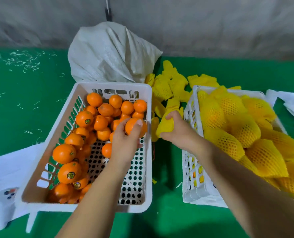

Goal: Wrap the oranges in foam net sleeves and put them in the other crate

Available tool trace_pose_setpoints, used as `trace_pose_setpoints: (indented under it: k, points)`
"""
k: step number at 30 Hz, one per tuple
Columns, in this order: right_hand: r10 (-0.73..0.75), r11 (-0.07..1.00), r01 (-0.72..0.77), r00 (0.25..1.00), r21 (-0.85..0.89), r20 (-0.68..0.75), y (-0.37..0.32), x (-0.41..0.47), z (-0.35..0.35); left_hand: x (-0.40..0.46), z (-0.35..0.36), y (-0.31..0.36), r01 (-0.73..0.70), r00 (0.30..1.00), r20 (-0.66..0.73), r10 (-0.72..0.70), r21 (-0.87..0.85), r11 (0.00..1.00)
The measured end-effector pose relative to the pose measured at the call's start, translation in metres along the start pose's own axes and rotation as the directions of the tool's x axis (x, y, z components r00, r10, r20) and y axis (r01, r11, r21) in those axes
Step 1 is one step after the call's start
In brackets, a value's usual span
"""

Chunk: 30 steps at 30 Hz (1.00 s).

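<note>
A: Looking across the green table (22, 100), how far along is the packing?

B: Well on, it seems. The right crate (191, 191), by the table's right edge, is heaped above its rim with wrapped oranges (246, 131). The left crate (148, 152), nearer the middle, has bare oranges (84, 134) banked along its left and far sides, with much of its perforated floor showing.

A: So a fair number remain?

B: Yes, perhaps a third by that reckoning. A pile of loose foam net sleeves (168, 86) lies between the crates toward the far edge, in front of a white sack (112, 54).

A: And the hands?

B: The left hand (125, 141) grips one orange (134, 126) at the left crate's right wall. The right hand (177, 129) pinches a yellow sleeve (165, 124) in the gap between the crates. That orange is not yet sleeved.
</note>
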State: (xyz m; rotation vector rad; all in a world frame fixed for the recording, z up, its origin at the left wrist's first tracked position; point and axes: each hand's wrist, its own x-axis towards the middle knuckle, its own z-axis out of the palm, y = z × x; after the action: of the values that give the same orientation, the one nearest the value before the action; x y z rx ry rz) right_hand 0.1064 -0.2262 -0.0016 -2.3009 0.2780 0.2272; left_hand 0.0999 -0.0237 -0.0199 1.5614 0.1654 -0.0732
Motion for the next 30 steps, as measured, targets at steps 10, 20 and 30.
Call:
trace_pose_setpoints:
  k: [10, 20, 30]
  points:
    - [-0.185, 0.926, 0.271, 0.933, 0.262, -0.310, 0.027, -0.076, 0.002, -0.084, 0.038, -0.004, -0.096, 0.963, 0.236, 0.129, -0.144, 0.985]
    - [-0.129, 0.867, 0.252, 0.947, 0.429, -0.296, 0.021, -0.080, 0.000, -0.099, 0.027, -0.006, -0.171, 0.877, 0.449, 0.173, -0.047, 0.984]
    - [-0.135, 0.794, 0.285, 0.944, 0.537, -0.301, 0.028, -0.069, 0.001, -0.084, 0.036, -0.007, -0.067, 0.948, 0.306, 0.093, -0.093, 0.993]
